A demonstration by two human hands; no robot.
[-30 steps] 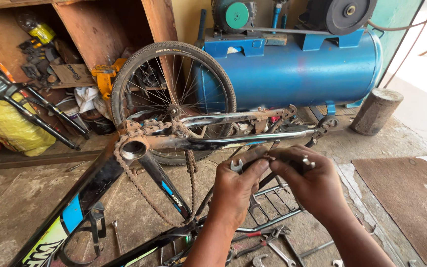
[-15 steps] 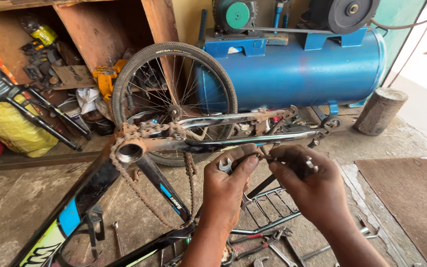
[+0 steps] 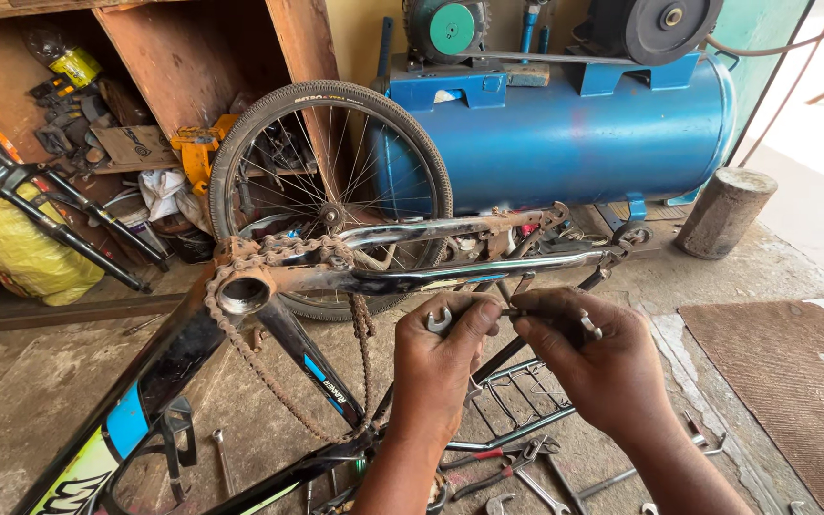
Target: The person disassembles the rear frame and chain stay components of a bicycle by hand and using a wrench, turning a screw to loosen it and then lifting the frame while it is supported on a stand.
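1. Left hand (image 3: 450, 358) is closed on a small metal wrench (image 3: 439, 321); its open-end head shows just above the thumb. Right hand (image 3: 588, 367) is closed too, fingers wrapped around a second small wrench (image 3: 588, 326), of which only the ring tip shows near the knuckles. The hands are very near, almost touching, w/ a thin bolt or rod (image 3: 510, 311) between them.
2. Both tools sit on that thin part, just below the rear tubes of the bike frame (image 3: 450, 277), approx. in the middle of the picture.
3. Handling, my judgement: the wrenches are steel, stiff, light, but thin and maybe oily, so they can slip. Best to hold the shaft near the far end for turning force, thumb pressing near the head to keep it seated.
4. The frame is upside down, stiff and heavy; it will not bend. Hold it at the tubes, not at the chain.
5. The chain (image 3: 269, 362) is rusty, loose and floppy; it hangs from the bottom bracket shell (image 3: 243, 294) and is dirty to touch.
6. Behind: a wheel (image 3: 331, 195) stands against a blue compressor tank (image 3: 565, 138).
7. On the floor (image 3: 30, 401) below the hands: a wire rack (image 3: 517, 396), pliers (image 3: 503, 463), more wrenches.
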